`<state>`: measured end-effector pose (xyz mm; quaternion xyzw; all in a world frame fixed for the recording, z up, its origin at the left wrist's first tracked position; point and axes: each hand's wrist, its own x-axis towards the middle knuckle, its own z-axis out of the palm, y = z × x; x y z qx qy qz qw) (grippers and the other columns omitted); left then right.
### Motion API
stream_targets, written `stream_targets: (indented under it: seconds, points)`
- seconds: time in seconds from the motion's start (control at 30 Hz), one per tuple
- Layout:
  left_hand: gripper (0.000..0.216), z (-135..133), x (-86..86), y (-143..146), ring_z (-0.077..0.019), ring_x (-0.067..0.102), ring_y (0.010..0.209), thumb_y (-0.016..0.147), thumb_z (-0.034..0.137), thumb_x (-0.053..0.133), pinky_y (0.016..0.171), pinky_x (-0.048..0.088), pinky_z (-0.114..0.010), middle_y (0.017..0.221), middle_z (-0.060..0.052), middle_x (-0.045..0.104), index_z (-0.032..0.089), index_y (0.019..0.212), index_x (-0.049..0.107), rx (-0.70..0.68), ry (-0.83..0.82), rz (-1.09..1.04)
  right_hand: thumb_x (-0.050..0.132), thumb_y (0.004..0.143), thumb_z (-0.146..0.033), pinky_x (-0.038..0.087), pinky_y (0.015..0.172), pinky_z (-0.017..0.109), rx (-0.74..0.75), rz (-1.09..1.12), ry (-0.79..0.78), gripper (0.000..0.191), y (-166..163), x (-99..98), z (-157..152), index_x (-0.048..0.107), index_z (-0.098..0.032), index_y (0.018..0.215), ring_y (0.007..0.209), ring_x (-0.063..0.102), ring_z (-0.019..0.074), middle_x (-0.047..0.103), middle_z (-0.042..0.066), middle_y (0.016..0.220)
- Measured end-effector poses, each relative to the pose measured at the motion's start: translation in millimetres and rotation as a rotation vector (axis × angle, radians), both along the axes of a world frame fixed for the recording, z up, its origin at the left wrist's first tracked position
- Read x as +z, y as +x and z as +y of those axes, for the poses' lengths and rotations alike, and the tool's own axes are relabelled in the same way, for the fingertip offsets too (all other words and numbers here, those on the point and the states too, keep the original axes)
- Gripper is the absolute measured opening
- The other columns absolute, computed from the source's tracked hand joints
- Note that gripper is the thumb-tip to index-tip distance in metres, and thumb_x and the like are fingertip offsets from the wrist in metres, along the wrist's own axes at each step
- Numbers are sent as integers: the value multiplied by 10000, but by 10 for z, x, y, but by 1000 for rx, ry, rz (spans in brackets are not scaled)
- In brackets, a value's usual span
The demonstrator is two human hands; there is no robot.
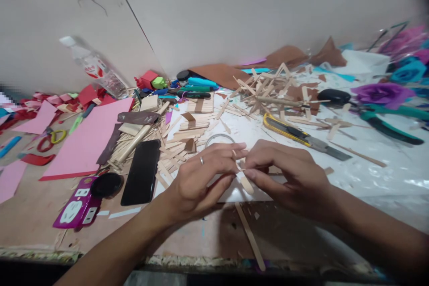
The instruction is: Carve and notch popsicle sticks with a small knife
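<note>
Near the front of the white sheet, my left hand (206, 176) and my right hand (290, 174) meet fingertip to fingertip. Between them is a craft stick (247, 185), its rounded end pointing down toward me. Both hands are closed in a pinch on it; a small white bit, perhaps tape, shows at the fingertips. A ring is on one left finger. Just behind my left hand lies a round clear roll (219, 136), partly covered. Below the hands, another craft stick (250, 236) lies across the table's front edge.
A yellow utility knife (301, 136) lies beyond my right hand, its blade out. Pliers (390, 125) are at the right. Loose sticks (271, 85) are heaped behind. On the left are a phone (140, 172), a purple power socket (77, 203), pink paper (89, 138) and a plastic bottle (95, 69).
</note>
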<state>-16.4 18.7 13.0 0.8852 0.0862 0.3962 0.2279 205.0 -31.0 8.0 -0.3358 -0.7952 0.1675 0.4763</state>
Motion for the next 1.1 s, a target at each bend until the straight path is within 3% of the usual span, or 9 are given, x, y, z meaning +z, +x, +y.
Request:
stream_targets:
  seconds: [0.3, 0.57, 0.7, 0.8, 0.97, 1.03, 1.1]
  points:
    - [248, -35, 21, -23, -247, 704, 1197, 920, 45, 664, 1037, 591, -400, 1122, -151, 751, 137, 1148, 639, 16, -118, 27, 606, 969, -73, 481, 734, 201, -8, 34, 22, 126, -22, -9, -23, 585, -198, 965, 782, 604, 86, 628, -19, 863]
    - [312, -13, 46, -26, -268, 692, 1257, 932, 20, 628, 1053, 599, -434, 1252, -170, 741, 174, 1203, 639, 2, -79, 51, 633, 940, -86, 459, 571, 190, -41, 123, -188, 122, -67, 58, -24, 652, -190, 880, 627, 591, 83, 657, -21, 758]
    - [361, -21, -29, -24, -252, 706, 1233, 907, 13, 663, 1062, 595, -400, 1195, -144, 757, 185, 1222, 620, 15, -122, -33, 690, 931, -97, 468, 591, 184, -37, 104, -91, 99, -46, 55, 22, 687, -186, 887, 630, 599, 78, 677, -19, 756]
    - [411, -36, -83, -10, -214, 755, 1094, 888, 4, 685, 1032, 608, -367, 1100, -98, 770, 209, 1237, 612, 42, -145, -105, 719, 924, -86, 474, 604, 164, -32, 101, -40, 101, -35, 56, 43, 697, -184, 928, 664, 638, 67, 738, -9, 821]
    - [379, -47, -63, -6, -176, 769, 975, 880, 4, 699, 949, 624, -293, 1071, -82, 777, 200, 1201, 647, 77, -139, -124, 725, 919, -93, 543, 688, 185, -29, 129, -25, 105, -30, 52, 40, 702, -196, 916, 747, 726, 97, 786, 8, 871]
    - [328, -46, -28, -10, -171, 771, 980, 881, 34, 727, 923, 623, -263, 1040, -73, 783, 186, 1164, 665, 102, -144, -102, 724, 928, -133, 573, 726, 221, -8, 157, -96, 70, -24, 46, 37, 721, -198, 903, 802, 753, 131, 794, 24, 878]
    - [277, -47, -1, -8, -160, 775, 935, 877, 76, 765, 867, 628, -237, 980, -52, 786, 182, 1119, 685, 138, -178, -72, 733, 935, -204, 572, 644, 229, -16, 226, -277, 26, -20, 46, 37, 743, -194, 914, 749, 746, 143, 791, 37, 863]
